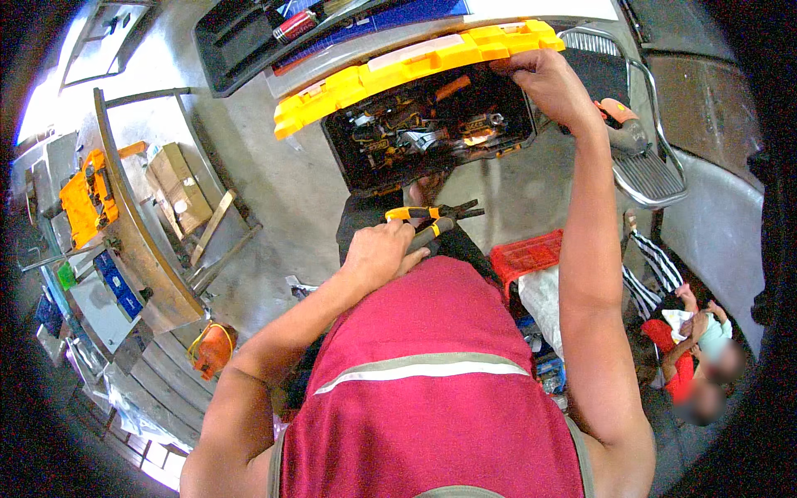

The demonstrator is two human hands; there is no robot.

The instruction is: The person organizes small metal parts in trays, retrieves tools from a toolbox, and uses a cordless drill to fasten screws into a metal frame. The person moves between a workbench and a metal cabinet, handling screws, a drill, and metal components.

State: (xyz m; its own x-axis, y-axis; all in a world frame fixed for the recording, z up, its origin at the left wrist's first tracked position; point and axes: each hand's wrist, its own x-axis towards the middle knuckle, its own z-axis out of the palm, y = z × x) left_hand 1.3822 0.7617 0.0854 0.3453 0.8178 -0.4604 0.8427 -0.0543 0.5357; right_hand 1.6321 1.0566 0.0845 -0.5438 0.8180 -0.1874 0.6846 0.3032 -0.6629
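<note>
Left hand: the left hand (378, 257) is closed around the handle ends of a pair of pliers with yellow-and-black grips and a dark metal head (448, 212), its jaws pointing right
Pliers: outside the toolbox, just on its near side, above the person's lap; the handles stand spread apart
Right hand: the right hand (548, 87) reaches to the far right, fingers curled on the right end of a bright yellow plastic lid (357, 91); it seems to hold the edge, though the fingertips are partly hidden and the firmness cannot be told
Toolbox: a deep black plastic toolbox (365, 184), open toward the person, with the yellow lid raised along its far side
Contents: several yellow-and-black tools and a silver metal tool (423, 139) lie jumbled inside; most are too dark to tell apart
Done so far: judging by how things lie, the lid is up and the pliers are out of the box, in hand
Left over: the other tools lie in the box and the lid is not closed; how much remains cannot be told
Right side: a chrome-framed chair with a ribbed seat (647, 176), and nearer, a red plastic crate (527, 249)
Left side: a brown cardboard box (178, 187), well apart from both hands
</note>
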